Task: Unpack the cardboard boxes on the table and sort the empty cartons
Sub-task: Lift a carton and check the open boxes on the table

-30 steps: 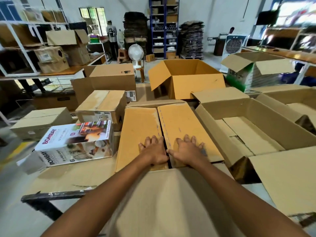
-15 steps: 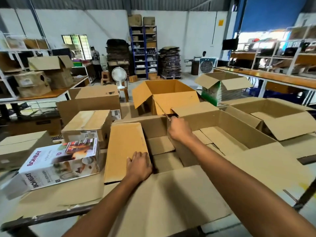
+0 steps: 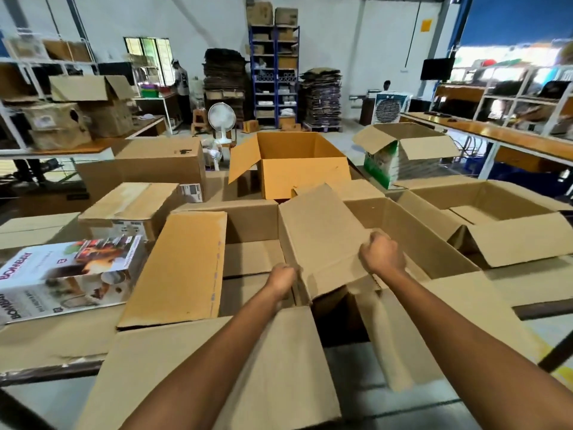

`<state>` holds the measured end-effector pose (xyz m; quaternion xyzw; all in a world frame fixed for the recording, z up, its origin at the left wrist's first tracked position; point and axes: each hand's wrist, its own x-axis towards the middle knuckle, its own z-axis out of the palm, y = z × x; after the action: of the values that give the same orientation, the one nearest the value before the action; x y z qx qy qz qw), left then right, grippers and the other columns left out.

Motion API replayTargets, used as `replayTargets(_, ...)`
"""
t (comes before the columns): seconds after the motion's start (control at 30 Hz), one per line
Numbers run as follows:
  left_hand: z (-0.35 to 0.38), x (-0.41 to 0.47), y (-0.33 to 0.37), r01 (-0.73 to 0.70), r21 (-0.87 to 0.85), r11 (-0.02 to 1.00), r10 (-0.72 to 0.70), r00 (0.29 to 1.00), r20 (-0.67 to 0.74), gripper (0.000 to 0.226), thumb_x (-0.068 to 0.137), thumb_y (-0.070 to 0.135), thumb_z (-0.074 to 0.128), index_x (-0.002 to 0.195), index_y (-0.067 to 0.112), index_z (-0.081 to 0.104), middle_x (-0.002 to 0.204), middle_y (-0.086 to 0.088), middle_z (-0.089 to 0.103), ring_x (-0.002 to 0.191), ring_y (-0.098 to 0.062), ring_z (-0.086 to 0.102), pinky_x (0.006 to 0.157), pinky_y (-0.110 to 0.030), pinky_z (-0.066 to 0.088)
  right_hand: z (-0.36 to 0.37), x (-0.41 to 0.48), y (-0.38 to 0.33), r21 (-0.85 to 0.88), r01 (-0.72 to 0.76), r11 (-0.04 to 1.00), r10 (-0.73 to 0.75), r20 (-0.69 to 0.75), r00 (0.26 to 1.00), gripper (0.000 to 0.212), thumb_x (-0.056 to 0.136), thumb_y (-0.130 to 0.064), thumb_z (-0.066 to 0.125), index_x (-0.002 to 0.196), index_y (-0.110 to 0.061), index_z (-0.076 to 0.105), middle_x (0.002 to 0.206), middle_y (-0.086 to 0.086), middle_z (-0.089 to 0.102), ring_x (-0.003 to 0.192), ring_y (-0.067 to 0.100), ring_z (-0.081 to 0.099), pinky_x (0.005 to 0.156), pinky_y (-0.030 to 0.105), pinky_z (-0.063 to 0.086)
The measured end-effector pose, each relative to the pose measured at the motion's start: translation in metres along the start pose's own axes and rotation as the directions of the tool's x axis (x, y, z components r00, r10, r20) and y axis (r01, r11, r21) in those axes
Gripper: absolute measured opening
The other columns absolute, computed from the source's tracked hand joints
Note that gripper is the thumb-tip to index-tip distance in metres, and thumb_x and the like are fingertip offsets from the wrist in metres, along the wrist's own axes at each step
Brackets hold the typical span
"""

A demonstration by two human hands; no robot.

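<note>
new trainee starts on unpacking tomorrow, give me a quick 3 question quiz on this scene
1. True or false: the left hand and the right hand both grip the same cardboard flap.
2. Where does the white BOMBAY box lie? A) left of both hands; B) inside the orange carton; C) on the blue shelves.
3. Fill in: the far printed carton with raised flaps is white and ___.

Key: 1 true; 2 A; 3 green.
</note>
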<state>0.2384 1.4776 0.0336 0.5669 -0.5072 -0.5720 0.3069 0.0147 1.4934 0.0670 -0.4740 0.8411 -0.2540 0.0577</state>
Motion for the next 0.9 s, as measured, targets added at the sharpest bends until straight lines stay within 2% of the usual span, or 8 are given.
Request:
replayTargets(0.13, 0.031, 0.007, -0.002, 0.096, -0.071, 0.993, -0.096, 0.995, 0.003, 0.024, 0.097, 0.035, 0.055, 0.081, 0.018, 0.053, 0.065, -0.003, 0.046, 0.054, -0.017, 0.041, 0.055, -0.026, 0.033, 0.019, 0.005, 0.021, 0.083, 0.043, 0.996, -0.048, 0.067, 0.997, 0.028, 0.097, -0.029, 0.047, 0.110, -0.008, 0.060, 0.112, 0.021, 0.066, 0.103, 0.041, 0.061, 0.081, 0.038, 0.047)
replayTargets(0.27, 0.024, 0.009, 0.024, 0.003, -0.031, 1.000, -0.007, 0.991, -0.137, 0.018, 0.092, 0.017, 0.066, 0.076, 0.009, 0.062, 0.053, 0.000, 0.053, 0.040, -0.008, 0.045, 0.037, -0.018, 0.031, 0.023, 0.010, 0.014, 0.202, 0.044, 0.978, -0.071, 0.129, 0.989, 0.032, 0.100, -0.028, 0.046, 0.116, -0.004, 0.058, 0.117, 0.022, 0.065, 0.107, 0.040, 0.060, 0.085, 0.037, 0.048)
replayTargets(0.37, -0.002, 0.000, 0.057, -0.037, 0.004, 0.999, 0.037, 0.976, -0.214, 0.013, 0.088, 0.008, 0.070, 0.098, -0.001, 0.069, 0.079, -0.007, 0.069, 0.066, -0.015, 0.064, 0.048, -0.015, 0.048, 0.026, 0.004, -0.004, 0.287, 0.036, 0.957, -0.093, 0.187, 0.978, 0.039, 0.101, -0.030, 0.043, 0.127, -0.003, 0.055, 0.123, 0.022, 0.063, 0.111, 0.038, 0.060, 0.085, 0.035, 0.046)
replayTargets(0.5, -0.042, -0.010, 0.090, -0.044, 0.142, 0.989, 0.086, 0.949, -0.304, 0.017, 0.085, 0.005, 0.071, 0.102, 0.001, 0.068, 0.095, -0.011, 0.071, 0.077, -0.019, 0.066, 0.062, -0.026, 0.052, 0.038, -0.017, -0.035, 0.318, 0.092, 0.943, -0.195, 0.309, 0.931, 0.040, 0.102, -0.034, 0.036, 0.120, -0.007, 0.059, 0.121, 0.018, 0.063, 0.107, 0.035, 0.060, 0.084, 0.035, 0.045)
replayTargets(0.6, -0.057, -0.017, 0.097, -0.027, 0.243, 0.970, 0.107, 0.941, -0.321, 0.020, 0.087, 0.005, 0.069, 0.107, 0.003, 0.068, 0.094, -0.009, 0.069, 0.078, -0.017, 0.065, 0.056, -0.023, 0.049, 0.057, -0.033, -0.047, 0.248, 0.168, 0.954, -0.271, 0.470, 0.840, 0.037, 0.103, -0.039, 0.033, 0.100, -0.015, 0.061, 0.108, 0.012, 0.066, 0.096, 0.030, 0.061, 0.083, 0.035, 0.050)
replayTargets(0.73, -0.040, -0.013, 0.070, -0.011, 0.380, 0.925, 0.122, 0.955, -0.271, 0.024, 0.084, 0.005, 0.069, 0.106, 0.013, 0.065, 0.099, -0.009, 0.068, 0.085, -0.018, 0.064, 0.062, -0.029, 0.055, 0.073, -0.044, -0.044, 0.173, 0.225, 0.959, -0.282, 0.662, 0.694, 0.037, 0.102, -0.038, 0.038, 0.109, -0.013, 0.063, 0.114, 0.014, 0.067, 0.105, 0.032, 0.064, 0.091, 0.041, 0.054)
replayTargets(0.8, -0.023, -0.002, 0.045, -0.014, 0.470, 0.883, 0.149, 0.956, -0.253, 0.026, 0.081, 0.008, 0.069, 0.107, 0.010, 0.065, 0.106, -0.010, 0.069, 0.094, -0.024, 0.066, 0.075, -0.037, 0.058, 0.074, -0.045, -0.041, 0.177, 0.214, 0.961, -0.277, 0.679, 0.680, 0.034, 0.102, -0.034, 0.040, 0.111, -0.012, 0.063, 0.110, 0.014, 0.065, 0.101, 0.030, 0.063, 0.088, 0.037, 0.053)
replayTargets(0.9, 0.004, 0.010, 0.016, -0.024, 0.563, 0.826, 0.211, 0.940, -0.269, 0.032, 0.085, 0.012, 0.063, 0.116, 0.007, 0.060, 0.108, -0.009, 0.065, 0.102, -0.029, 0.063, 0.079, -0.031, 0.051, 0.076, -0.042, -0.041, 0.221, 0.167, 0.961, -0.272, 0.643, 0.716, 0.027, 0.099, -0.028, 0.042, 0.100, -0.013, 0.064, 0.096, 0.013, 0.063, 0.087, 0.027, 0.059, 0.075, 0.033, 0.046)
